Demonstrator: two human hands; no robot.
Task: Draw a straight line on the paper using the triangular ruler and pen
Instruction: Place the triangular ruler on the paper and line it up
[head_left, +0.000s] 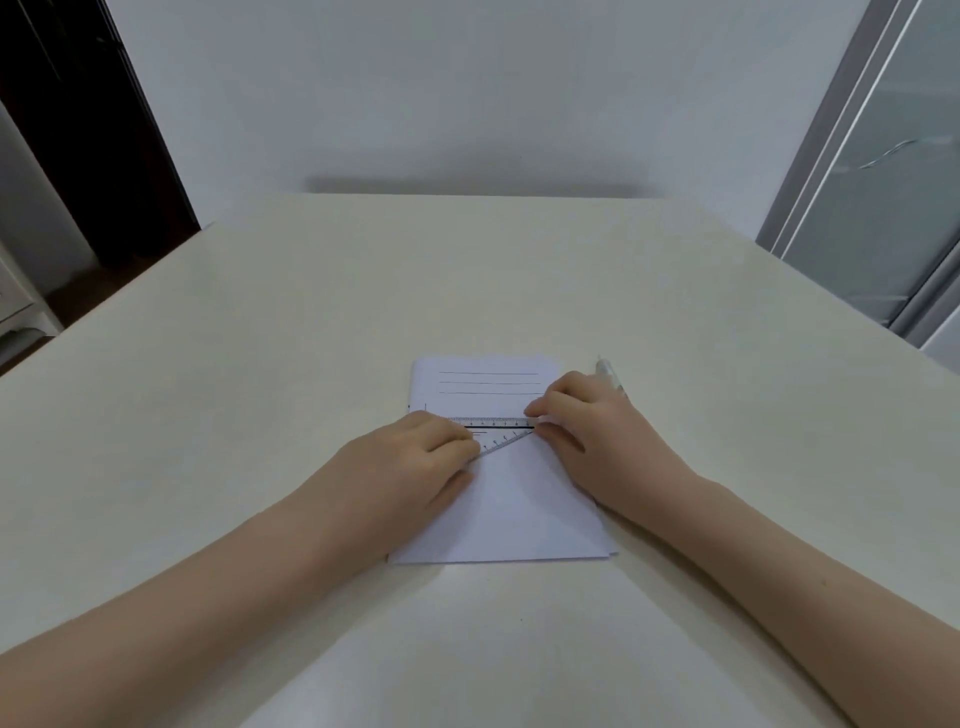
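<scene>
Pinning the triangular ruler (501, 432) flat on the paper (511, 499), both hands work together here: the left hand (415, 462) has its fingers pressed together on the ruler's left end, and the right hand (587, 415) pinches the right tip between thumb and forefinger, likely to square its long edge before any stroke. The ruler sits across the paper's middle, just below three thin lines (488, 383) already drawn higher up. One ruler, one small stack of paper, one pen (609, 375), which lies on the table (260, 364) just beyond the right hand, not yet picked up.
</scene>
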